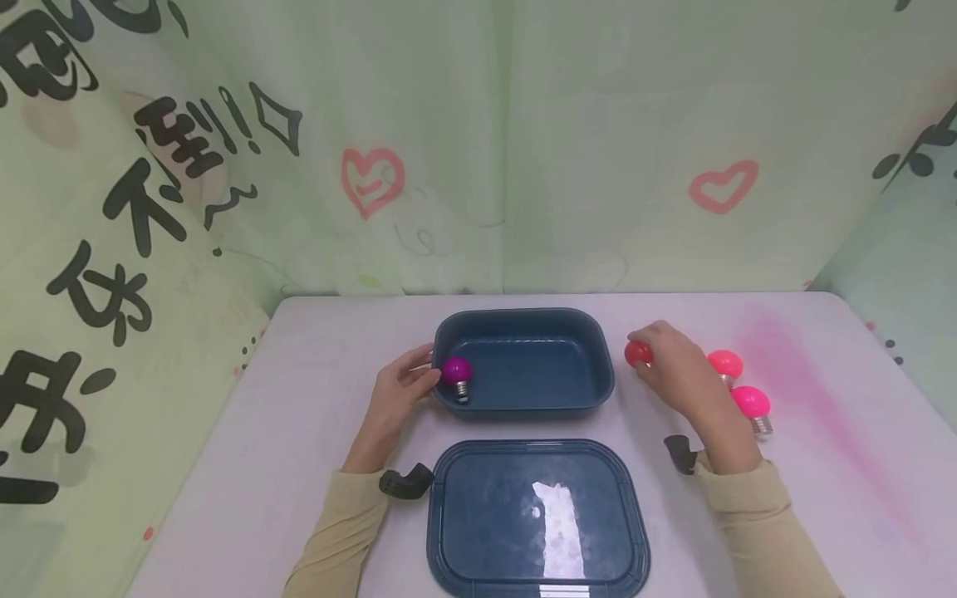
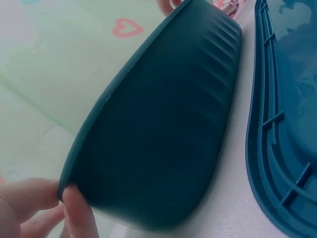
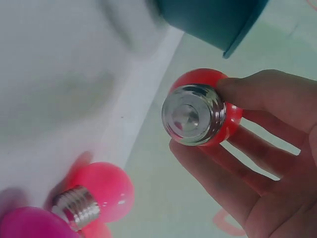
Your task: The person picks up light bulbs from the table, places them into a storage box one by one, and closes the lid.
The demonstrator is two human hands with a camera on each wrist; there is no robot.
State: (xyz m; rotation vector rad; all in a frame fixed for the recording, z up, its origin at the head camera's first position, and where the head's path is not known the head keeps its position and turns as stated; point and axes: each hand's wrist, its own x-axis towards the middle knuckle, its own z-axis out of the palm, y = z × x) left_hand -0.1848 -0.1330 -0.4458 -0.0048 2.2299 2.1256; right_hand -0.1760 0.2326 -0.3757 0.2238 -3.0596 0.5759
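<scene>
My left hand (image 1: 396,394) pinches the left rim of a dark blue plastic box (image 1: 534,365); in the left wrist view thumb and finger (image 2: 79,210) meet at the rim. Inside the box, at its left end, lies a purple light bulb (image 1: 457,371) with a metal screw base. Just right of the box my right hand (image 1: 680,365) holds a red light bulb (image 1: 638,354) between thumb and fingers. Its silver base (image 3: 190,116) faces the right wrist camera.
A pinkish-red bulb (image 1: 725,364) and a bright pink bulb (image 1: 751,402) lie on the white table (image 1: 336,332) right of my right hand. In front of the box lies its dark blue lid (image 1: 493,531). A printed curtain (image 1: 568,141) hangs behind the table.
</scene>
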